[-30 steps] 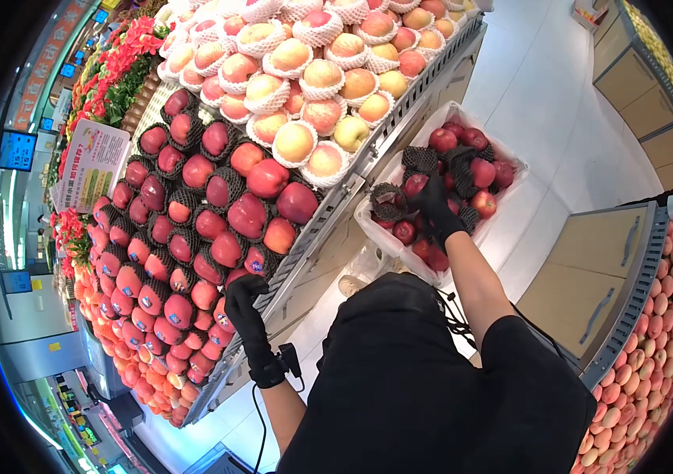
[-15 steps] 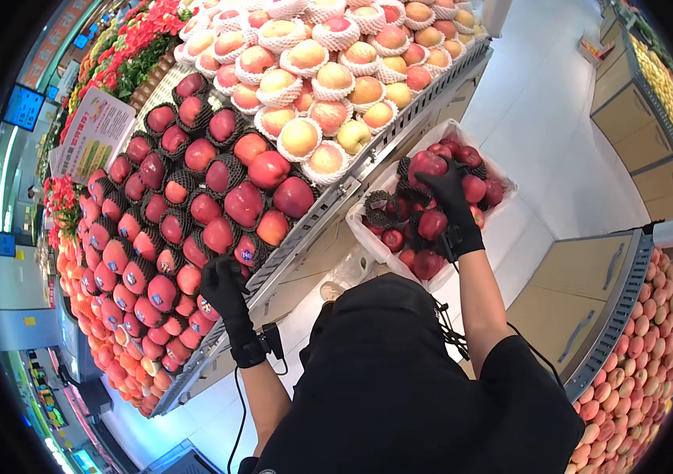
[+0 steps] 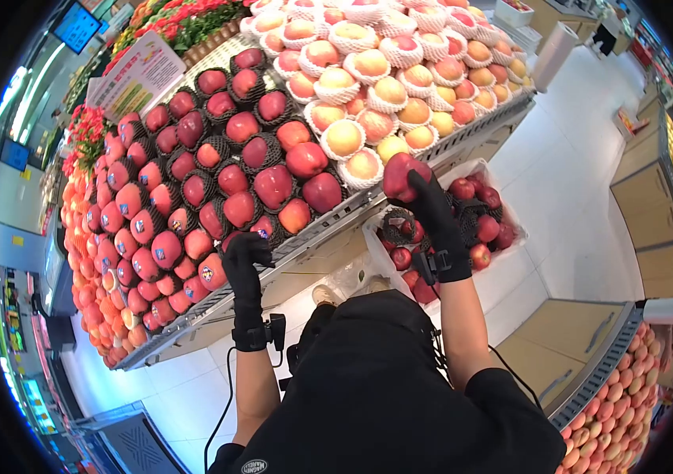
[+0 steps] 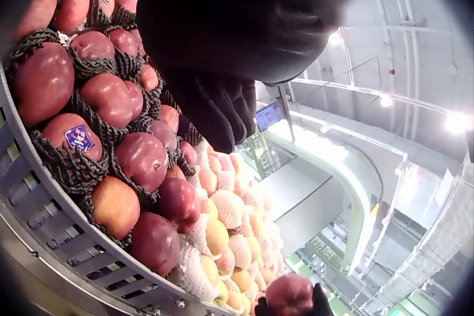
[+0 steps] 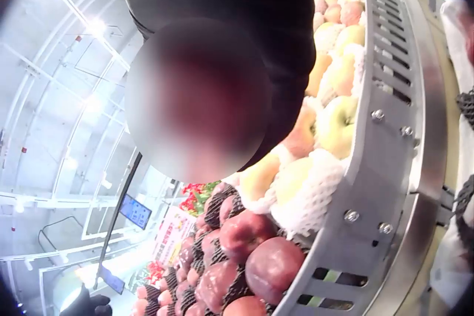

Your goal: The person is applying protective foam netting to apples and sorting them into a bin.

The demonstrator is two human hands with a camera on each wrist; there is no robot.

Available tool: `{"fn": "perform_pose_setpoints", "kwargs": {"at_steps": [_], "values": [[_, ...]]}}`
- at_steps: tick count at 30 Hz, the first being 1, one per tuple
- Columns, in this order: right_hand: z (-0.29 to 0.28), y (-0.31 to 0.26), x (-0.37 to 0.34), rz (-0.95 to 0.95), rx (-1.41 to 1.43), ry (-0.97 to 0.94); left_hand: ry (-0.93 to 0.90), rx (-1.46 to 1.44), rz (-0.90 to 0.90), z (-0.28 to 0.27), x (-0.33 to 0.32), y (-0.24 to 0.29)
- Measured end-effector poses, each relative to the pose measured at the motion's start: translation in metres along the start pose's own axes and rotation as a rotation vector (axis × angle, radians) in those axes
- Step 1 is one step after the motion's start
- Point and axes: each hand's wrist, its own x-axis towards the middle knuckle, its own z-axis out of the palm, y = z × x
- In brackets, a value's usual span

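My right hand, in a black glove, grips a large red apple at the front rail of the fruit stand, above the lined crate. That held apple also shows low in the left wrist view, with dark fingers beside it. My left hand, also gloved, is over the stand's front edge beside red apples in black foam nets. Its fingers are loosely bent and hold nothing. In the right wrist view the right hand is largely blurred.
Pale apples in white foam nets fill the stand's right part. A slotted grey rail borders its front. More red apples and black nets lie in the crate on the floor. A sign stands behind; peaches fill another stand.
My right hand has lifted a red apple out of the crate and brought it up and left toward the stand. The left hand stays near the front edge. The head view has shifted.
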Motion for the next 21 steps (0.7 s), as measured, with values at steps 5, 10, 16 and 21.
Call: {"fn": "perform_pose_setpoints", "kwargs": {"at_steps": [5,10,16,21], "values": [[0.057,-0.001,-0.001,0.049,-0.055,-0.198,-0.054,-0.092,-0.072,0.022,0.002,0.010],[0.088,0.014,0.001,0.054,-0.159,-0.308,-0.126,-0.041,-0.039,0.043,0.003,0.020],[0.125,0.017,-0.018,0.128,-0.136,-0.363,-0.252,-0.024,-0.031,0.066,0.007,0.028],[0.133,0.021,-0.016,0.173,-0.115,-0.460,-0.286,-0.119,-0.026,0.072,0.013,0.045]]}}
